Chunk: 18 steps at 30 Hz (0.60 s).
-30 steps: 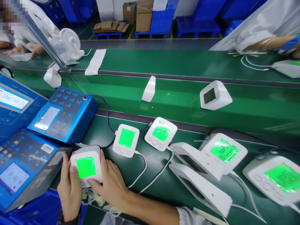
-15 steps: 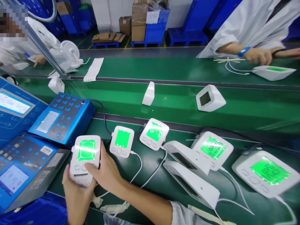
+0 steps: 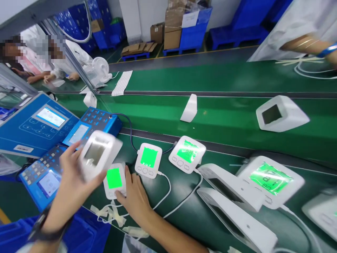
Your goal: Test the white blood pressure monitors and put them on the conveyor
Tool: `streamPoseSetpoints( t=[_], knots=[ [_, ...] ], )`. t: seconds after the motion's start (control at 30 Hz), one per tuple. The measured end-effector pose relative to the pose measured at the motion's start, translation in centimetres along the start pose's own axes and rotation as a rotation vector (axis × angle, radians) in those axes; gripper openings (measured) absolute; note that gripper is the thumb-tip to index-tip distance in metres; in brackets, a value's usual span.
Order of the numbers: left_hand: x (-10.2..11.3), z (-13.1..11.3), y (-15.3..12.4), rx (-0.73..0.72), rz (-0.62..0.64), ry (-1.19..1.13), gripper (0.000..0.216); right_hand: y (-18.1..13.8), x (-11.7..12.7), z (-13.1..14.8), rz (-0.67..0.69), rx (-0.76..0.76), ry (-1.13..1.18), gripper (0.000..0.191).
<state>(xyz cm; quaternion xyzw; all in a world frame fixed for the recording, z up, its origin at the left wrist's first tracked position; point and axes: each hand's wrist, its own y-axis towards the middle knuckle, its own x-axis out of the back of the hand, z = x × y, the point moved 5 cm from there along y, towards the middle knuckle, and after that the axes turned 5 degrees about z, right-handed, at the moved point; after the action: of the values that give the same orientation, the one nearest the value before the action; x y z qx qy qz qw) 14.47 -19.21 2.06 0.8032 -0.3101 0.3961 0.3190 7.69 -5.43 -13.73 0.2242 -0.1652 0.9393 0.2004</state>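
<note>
My left hand (image 3: pixel 72 175) is closed around a white blood pressure monitor (image 3: pixel 98 154) with a dark, unlit screen, raised in front of the blue testers and slightly blurred. My right hand (image 3: pixel 138 196) grips a second monitor (image 3: pixel 114 180) with a green lit screen, thumb at its lower front and fingers along its right side. That one rests on the green bench, partly covered by my left hand and the raised unit. Just right of it stands another lit monitor (image 3: pixel 149 160) with a white cable, then a further lit one (image 3: pixel 187 154).
Blue testers (image 3: pixel 54 116) stand at the left. Two unlit monitors (image 3: pixel 237 218) lie on their sides at right, near another lit unit (image 3: pixel 270 181). On the green conveyor (image 3: pixel 226 112) sit several more monitors. Co-workers are across the line; one's arm (image 3: pixel 305 44) shows at upper right.
Both hands were at a lit monitor on the left. My left hand has lifted an unlit monitor up and away, while my right hand stays on the lit one. The view has swung left.
</note>
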Motion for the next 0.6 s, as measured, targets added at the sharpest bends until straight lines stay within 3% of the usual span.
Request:
streamPoseSetpoints(
  t=[0.13,0.27,0.43,0.6],
  knots=[
    [-9.5,-5.5,12.2,-0.229,0.088,-0.220,0.094,0.4,-0.1,-0.1,-0.037,-0.013,0.000,0.091],
    [-17.3,-7.0,20.0,-0.163,0.194,-0.175,0.092,0.6,-0.4,-0.4,-0.008,-0.034,0.045,0.093],
    [-24.2,-8.9,24.5,-0.101,0.241,-0.048,0.091,0.6,-0.2,-0.8,0.002,-0.026,0.133,0.099],
    [-29.6,-9.6,24.9,-0.090,0.299,0.043,0.089,1.5,-2.5,-1.3,-0.030,0.030,0.037,0.106]
  ],
)
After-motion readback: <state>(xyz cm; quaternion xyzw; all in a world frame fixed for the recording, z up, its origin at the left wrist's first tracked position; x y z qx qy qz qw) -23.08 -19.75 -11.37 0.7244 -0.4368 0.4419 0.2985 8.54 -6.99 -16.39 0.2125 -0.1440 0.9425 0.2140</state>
